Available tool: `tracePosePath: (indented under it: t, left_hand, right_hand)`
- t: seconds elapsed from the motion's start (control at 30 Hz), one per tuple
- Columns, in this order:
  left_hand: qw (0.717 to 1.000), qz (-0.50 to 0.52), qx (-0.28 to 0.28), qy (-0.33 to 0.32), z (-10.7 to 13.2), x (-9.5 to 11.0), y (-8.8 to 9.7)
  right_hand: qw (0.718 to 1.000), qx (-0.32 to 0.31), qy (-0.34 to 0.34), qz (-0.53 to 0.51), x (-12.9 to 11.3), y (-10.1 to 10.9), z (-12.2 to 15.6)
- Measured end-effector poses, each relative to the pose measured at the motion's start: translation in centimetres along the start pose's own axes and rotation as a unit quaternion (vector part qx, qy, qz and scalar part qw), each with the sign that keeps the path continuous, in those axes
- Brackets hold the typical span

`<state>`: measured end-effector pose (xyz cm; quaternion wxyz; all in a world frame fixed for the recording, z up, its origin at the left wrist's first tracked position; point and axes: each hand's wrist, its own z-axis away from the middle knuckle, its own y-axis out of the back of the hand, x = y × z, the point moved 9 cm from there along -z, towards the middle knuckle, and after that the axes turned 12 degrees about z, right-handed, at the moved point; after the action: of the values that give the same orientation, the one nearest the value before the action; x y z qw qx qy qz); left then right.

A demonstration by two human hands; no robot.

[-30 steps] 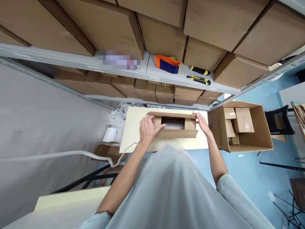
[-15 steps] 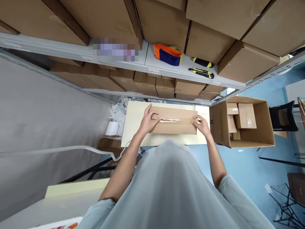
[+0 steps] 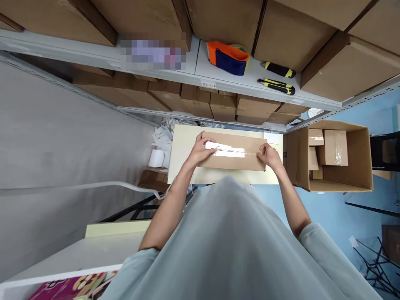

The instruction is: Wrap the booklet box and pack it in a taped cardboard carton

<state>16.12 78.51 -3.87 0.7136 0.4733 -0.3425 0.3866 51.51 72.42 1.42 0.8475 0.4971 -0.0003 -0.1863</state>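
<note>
A long brown cardboard box (image 3: 231,163) lies on the cream tabletop in front of me, with shiny clear tape (image 3: 229,151) along the seam on its top. My left hand (image 3: 201,150) grips the box's left end, its thumb on the top face near the tape and its fingers over the far edge. At the right end, my right hand (image 3: 270,156) has its thumb and fingers pinched together on the box by the end of the seam. Whether those fingertips hold a tape end is too small to make out.
Above the cream table (image 3: 184,175), a shelf holds cartons, an orange-and-blue tape dispenser (image 3: 229,58) and two utility knives (image 3: 278,79). An open carton (image 3: 359,156) with smaller boxes stands to the right. A white roll (image 3: 156,158) and a pale cable (image 3: 125,183) are at left.
The seam tape now catches a bright glare, and the gap along the seam no longer shows. My right fingers have curled in more closely. The whole view has shifted slightly.
</note>
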Motion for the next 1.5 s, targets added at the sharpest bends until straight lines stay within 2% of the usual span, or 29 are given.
tracePosePath:
  t: [0.13, 0.27, 0.6, 0.7, 0.83, 0.9, 0.97, 1.07, 1.13, 1.23, 1.3, 1.37, 1.5]
  left_hand:
    - [1.000, 0.014, -0.002, -0.021, 0.1, -0.1, -0.1]
    - [0.999, 0.032, 0.003, -0.034, 0.2, 0.0, -0.2]
    - [1.000, 0.018, 0.000, -0.012, 0.6, 1.2, 0.2]
    - [1.000, -0.004, 0.018, -0.023, 1.1, 1.9, 0.7]
    - [0.995, -0.072, 0.034, -0.052, 1.2, 3.7, 1.0]
    - [0.992, -0.090, 0.034, -0.075, 0.5, 6.1, 1.2]
    - [0.988, -0.080, 0.060, -0.118, -0.5, 9.9, 2.3]
    - [0.970, -0.034, 0.147, -0.188, -1.8, 16.9, 5.3]
    - [0.959, -0.006, 0.185, -0.216, -2.6, 21.1, 7.1]
    - [0.947, 0.023, 0.215, -0.236, -3.0, 25.3, 8.5]
    - [0.939, 0.042, 0.233, -0.248, -2.6, 26.7, 8.9]
    - [0.929, 0.064, 0.247, -0.267, -1.4, 27.1, 8.9]
    - [0.913, 0.105, 0.261, -0.295, 1.6, 25.1, 8.5]
  right_hand:
    - [0.999, 0.019, -0.004, 0.046, -0.8, -0.6, 0.2]
    - [0.998, 0.031, -0.014, 0.049, -0.8, -1.1, 0.6]
    - [0.999, 0.043, 0.006, 0.022, -0.4, -0.7, 1.5]
    - [0.997, 0.064, 0.042, 0.033, -1.2, -0.2, 2.0]
    - [0.991, 0.012, 0.057, 0.117, -2.7, 1.6, 1.4]
    - [0.983, 0.016, 0.059, 0.172, -4.5, 4.4, 0.4]
    - [0.974, 0.061, 0.076, 0.204, -7.6, 8.5, -0.8]
    - [0.958, 0.135, 0.128, 0.216, -14.4, 14.8, -2.8]
    - [0.946, 0.178, 0.164, 0.217, -19.4, 18.4, -4.1]
    - [0.926, 0.231, 0.186, 0.233, -25.7, 22.3, -6.1]
    - [0.920, 0.243, 0.182, 0.248, -28.4, 23.5, -7.5]
    - [0.919, 0.237, 0.175, 0.261, -30.0, 23.6, -8.9]
    - [0.915, 0.223, 0.191, 0.275, -31.1, 22.3, -10.9]
